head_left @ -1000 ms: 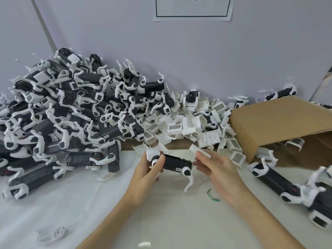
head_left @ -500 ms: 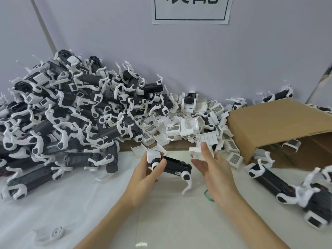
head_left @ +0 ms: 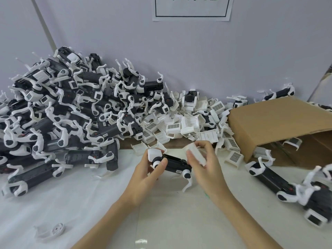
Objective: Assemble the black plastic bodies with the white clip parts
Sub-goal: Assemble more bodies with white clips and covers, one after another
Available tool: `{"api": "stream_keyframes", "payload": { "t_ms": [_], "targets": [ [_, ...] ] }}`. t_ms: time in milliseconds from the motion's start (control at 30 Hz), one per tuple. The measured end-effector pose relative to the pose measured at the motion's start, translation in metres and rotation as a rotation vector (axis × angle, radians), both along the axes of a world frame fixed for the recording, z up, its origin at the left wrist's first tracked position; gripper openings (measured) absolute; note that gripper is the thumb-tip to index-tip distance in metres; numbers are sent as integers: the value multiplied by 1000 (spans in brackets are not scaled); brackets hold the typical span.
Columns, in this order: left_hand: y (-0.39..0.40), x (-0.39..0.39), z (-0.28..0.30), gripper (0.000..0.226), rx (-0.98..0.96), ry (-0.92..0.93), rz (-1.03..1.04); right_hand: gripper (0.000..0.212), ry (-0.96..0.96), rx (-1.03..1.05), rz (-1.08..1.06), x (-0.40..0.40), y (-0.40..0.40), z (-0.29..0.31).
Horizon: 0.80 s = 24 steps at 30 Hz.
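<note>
The light, rigid black body [head_left: 175, 163] is gripped by the left hand [head_left: 150, 169]; a blurred white clip [head_left: 195, 154], probably brittle, is pinched by the right hand [head_left: 206, 168].

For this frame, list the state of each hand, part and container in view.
Left hand: grips black body.
Black body: held above table, white leg attached.
Right hand: pinches white clip part.
White clip part: held, not yet fitted.
Cardboard box: on its side, open.
</note>
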<state>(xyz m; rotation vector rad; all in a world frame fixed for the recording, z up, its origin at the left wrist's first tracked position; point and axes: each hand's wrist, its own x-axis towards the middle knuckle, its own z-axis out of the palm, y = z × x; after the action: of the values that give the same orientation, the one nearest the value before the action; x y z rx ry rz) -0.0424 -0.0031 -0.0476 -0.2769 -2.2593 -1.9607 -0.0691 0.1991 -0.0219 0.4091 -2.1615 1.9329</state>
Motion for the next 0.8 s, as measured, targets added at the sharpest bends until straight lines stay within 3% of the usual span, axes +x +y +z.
{"api": "stream_keyframes", "payload": {
  "t_ms": [300,400,500,567,800],
  "targets": [
    [1,3,7,45,40,36,-48,60,289,540,56,14,-7,-1],
    [0,2,7,44,48,47,-25,43,200,512,213,15,-2,-4],
    [1,3,6,51,25,45,-24,29,181,386,177,14,1,-1],
    [1,4,6,56,6,46,-45,28,156,297,152,11,0,2],
    [1,8,8,51,-8,85,-95,42,186,528,237,5,3,-4]
  ]
}}
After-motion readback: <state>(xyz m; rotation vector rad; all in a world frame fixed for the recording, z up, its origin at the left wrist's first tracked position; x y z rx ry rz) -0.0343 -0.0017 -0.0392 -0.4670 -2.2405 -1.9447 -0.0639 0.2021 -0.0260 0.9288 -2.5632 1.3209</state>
